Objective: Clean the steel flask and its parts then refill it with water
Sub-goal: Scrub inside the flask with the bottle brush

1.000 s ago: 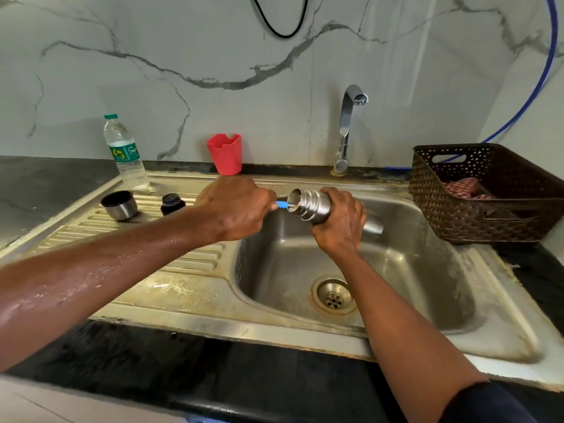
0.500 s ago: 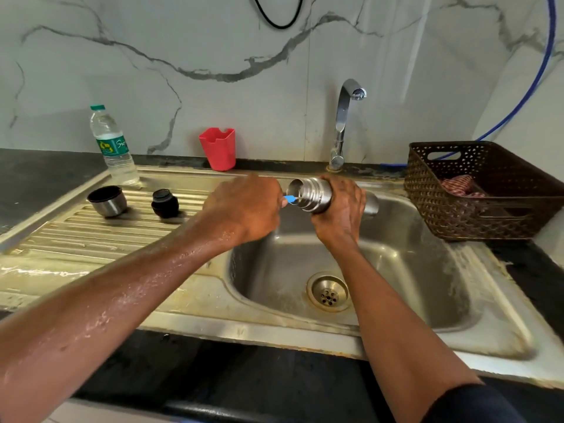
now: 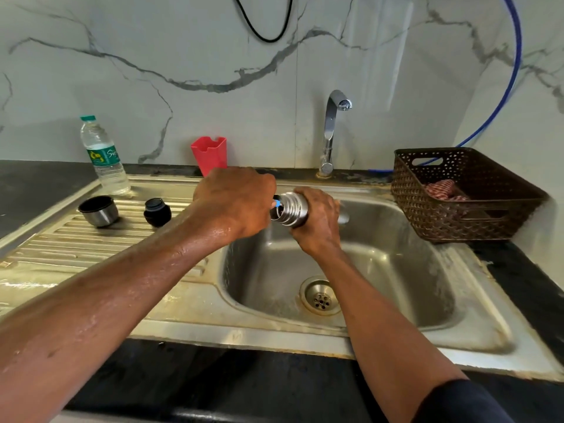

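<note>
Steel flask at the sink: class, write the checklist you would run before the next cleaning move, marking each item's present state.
1. Right hand grips steel flask over the sink: ok.
2. Left hand holds blue tool in the flask's mouth: ok.
3. Steel cup and black stopper off, lying on the drainboard: ok.
4. Tap running for rinsing: not ok, no stream visible.
5. Flask's inside clean: cannot tell.

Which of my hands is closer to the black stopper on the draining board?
Left. The left hand, holding a blue-handled tool, is right of the black stopper with a gap between; the right hand is farther right, gripping the steel flask.
</note>
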